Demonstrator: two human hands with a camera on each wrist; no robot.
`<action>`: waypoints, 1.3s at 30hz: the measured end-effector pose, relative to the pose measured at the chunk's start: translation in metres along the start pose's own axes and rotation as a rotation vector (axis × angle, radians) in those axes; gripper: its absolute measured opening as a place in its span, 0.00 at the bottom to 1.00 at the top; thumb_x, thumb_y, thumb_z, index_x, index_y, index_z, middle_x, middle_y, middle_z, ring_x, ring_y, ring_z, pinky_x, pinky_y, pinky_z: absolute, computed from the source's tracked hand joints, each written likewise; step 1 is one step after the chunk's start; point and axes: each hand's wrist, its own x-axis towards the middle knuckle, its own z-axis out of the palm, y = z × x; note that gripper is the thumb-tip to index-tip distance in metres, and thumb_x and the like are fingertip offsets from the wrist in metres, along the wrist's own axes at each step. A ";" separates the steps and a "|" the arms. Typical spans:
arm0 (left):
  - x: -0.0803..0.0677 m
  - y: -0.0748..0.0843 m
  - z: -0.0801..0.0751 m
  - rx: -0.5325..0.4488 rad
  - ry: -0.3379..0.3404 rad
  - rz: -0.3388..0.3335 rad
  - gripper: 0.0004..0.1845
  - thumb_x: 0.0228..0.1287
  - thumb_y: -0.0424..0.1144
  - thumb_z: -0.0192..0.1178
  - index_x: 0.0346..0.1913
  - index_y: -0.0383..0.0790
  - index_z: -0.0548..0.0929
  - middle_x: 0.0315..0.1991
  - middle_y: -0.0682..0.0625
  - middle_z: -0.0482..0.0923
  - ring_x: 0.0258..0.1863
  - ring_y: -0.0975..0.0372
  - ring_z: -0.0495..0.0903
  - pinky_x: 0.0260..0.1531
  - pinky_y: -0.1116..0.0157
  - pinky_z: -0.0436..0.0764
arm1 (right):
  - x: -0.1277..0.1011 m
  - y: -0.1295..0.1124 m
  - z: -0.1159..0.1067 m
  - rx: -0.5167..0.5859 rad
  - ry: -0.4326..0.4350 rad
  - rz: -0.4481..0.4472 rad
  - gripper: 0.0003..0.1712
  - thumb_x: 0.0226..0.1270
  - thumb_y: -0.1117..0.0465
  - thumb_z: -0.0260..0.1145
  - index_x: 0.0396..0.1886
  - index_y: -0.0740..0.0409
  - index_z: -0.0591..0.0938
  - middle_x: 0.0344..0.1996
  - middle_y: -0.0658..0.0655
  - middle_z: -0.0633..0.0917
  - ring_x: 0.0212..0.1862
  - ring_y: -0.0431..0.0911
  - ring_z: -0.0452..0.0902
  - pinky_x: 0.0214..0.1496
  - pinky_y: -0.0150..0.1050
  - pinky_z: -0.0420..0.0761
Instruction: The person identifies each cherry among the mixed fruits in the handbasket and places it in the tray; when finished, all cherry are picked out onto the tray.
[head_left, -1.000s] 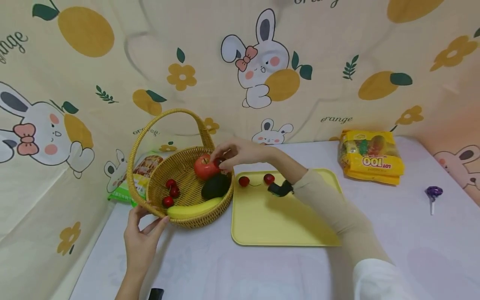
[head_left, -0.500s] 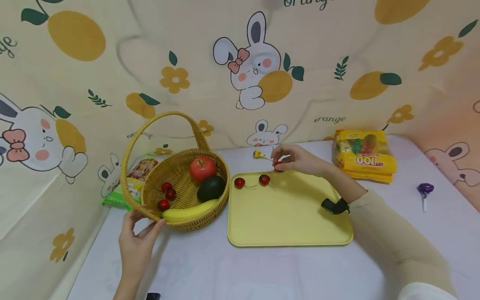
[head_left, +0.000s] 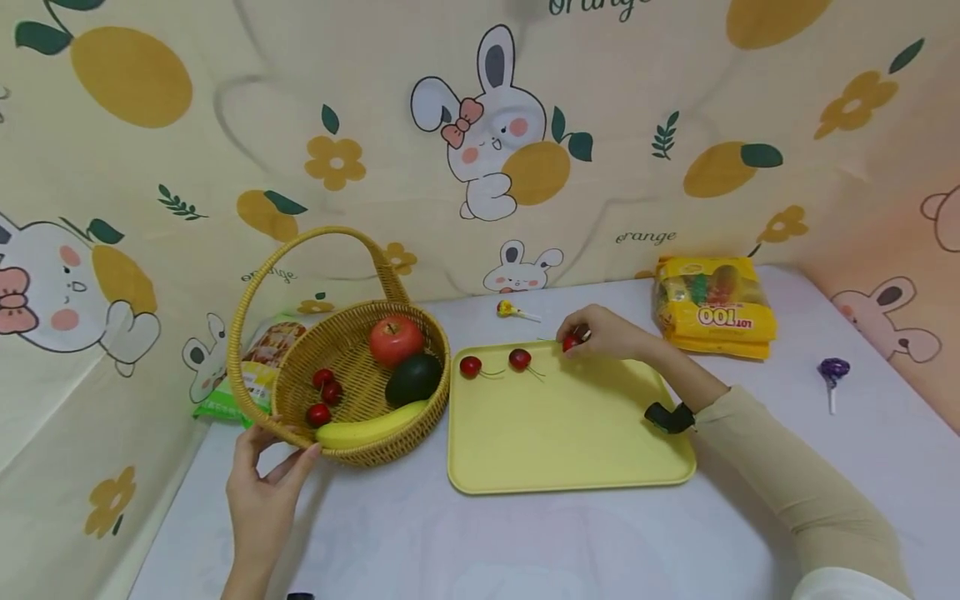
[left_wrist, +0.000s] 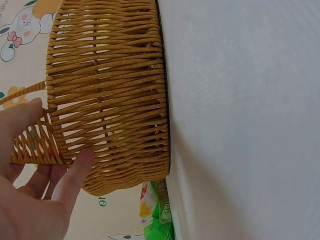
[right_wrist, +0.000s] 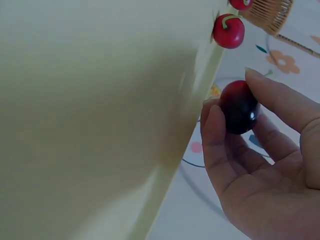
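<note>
My right hand (head_left: 600, 333) pinches a dark red cherry (head_left: 572, 342) (right_wrist: 239, 107) just over the far edge of the yellow tray (head_left: 570, 433) (right_wrist: 90, 120). Two cherries (head_left: 470, 366) (head_left: 519, 359) lie on the tray's far left part, and one of them (right_wrist: 228, 31) shows in the right wrist view. My left hand (head_left: 262, 492) (left_wrist: 35, 195) grips the near rim of the wicker basket (head_left: 352, 450) (left_wrist: 107, 95) where the handle joins. In the basket lie a red apple (head_left: 395, 339), an avocado (head_left: 412, 379), a banana (head_left: 367, 429) and three cherries (head_left: 324, 392).
A yellow snack pack (head_left: 712, 307) lies at the back right. A purple lollipop (head_left: 832, 371) rests at the far right, a yellow lollipop (head_left: 510, 310) behind the tray. A green snack bag (head_left: 247, 367) sits behind the basket. Patterned cloth walls close in the back and left.
My right hand has carried a cherry from the basket across to the far edge of the tray and lowered it there. The left hand has stayed on the basket rim.
</note>
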 end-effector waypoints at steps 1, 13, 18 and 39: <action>0.000 0.000 0.000 0.004 0.001 -0.002 0.33 0.53 0.15 0.68 0.63 0.26 0.69 0.52 0.41 0.72 0.53 0.63 0.74 0.42 0.74 0.87 | 0.000 0.000 0.000 -0.009 -0.001 0.006 0.09 0.58 0.73 0.72 0.40 0.71 0.85 0.32 0.55 0.86 0.36 0.48 0.79 0.40 0.35 0.85; -0.001 -0.002 -0.001 0.010 -0.003 0.003 0.33 0.53 0.15 0.68 0.63 0.26 0.69 0.52 0.41 0.72 0.53 0.63 0.74 0.43 0.74 0.87 | -0.002 0.005 0.007 -0.040 0.007 0.008 0.12 0.58 0.73 0.72 0.42 0.71 0.84 0.32 0.57 0.84 0.35 0.47 0.74 0.36 0.32 0.80; 0.000 -0.002 -0.001 0.006 -0.003 -0.003 0.33 0.53 0.15 0.68 0.63 0.25 0.69 0.53 0.39 0.72 0.53 0.62 0.74 0.42 0.74 0.87 | -0.003 0.006 0.008 -0.081 0.022 0.017 0.13 0.54 0.71 0.77 0.39 0.69 0.84 0.30 0.57 0.84 0.34 0.46 0.75 0.35 0.33 0.81; -0.001 0.002 0.001 -0.004 0.004 0.006 0.32 0.53 0.15 0.68 0.62 0.25 0.69 0.52 0.43 0.72 0.53 0.61 0.74 0.41 0.76 0.86 | 0.015 -0.036 -0.008 -0.288 0.091 -0.033 0.16 0.62 0.62 0.74 0.46 0.67 0.86 0.43 0.61 0.87 0.46 0.57 0.79 0.49 0.51 0.84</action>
